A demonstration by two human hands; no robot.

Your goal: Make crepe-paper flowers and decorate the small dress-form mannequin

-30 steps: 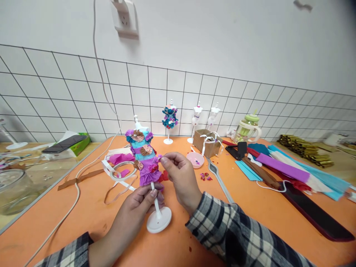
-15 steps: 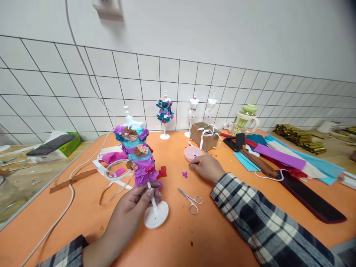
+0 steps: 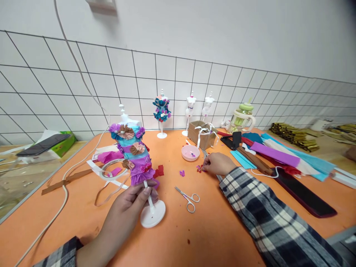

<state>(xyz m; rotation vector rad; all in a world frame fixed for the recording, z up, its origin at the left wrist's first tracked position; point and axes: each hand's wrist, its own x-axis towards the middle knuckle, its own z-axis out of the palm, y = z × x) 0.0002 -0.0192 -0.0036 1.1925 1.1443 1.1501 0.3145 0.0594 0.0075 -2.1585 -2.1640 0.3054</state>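
Left hand (image 3: pixel 130 205) grips the mannequin (image 3: pixel 134 157), right hand (image 3: pixel 218 164) apart.

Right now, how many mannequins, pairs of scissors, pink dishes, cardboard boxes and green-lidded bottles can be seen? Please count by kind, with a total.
Mannequins: 4
Scissors: 1
Pink dish: 1
Cardboard box: 1
Green-lidded bottle: 1
Total: 8

Bench (image 3: pixel 217 230): had an orange top and carried a pink dish (image 3: pixel 189 157).
Scissors (image 3: pixel 187 198): lay in front of the dish.
Purple bits (image 3: pixel 182 173): lay just front-left of the dish.
Red-and-purple bits (image 3: pixel 199 168): lay just front-right of the dish.
Cardboard box (image 3: pixel 195 134): stood just behind and right of the dish.
Teal-dressed mannequin (image 3: pixel 161 109): stood behind the dish, to its left.
Tape roll (image 3: pixel 105 175): lay well left of the dish.
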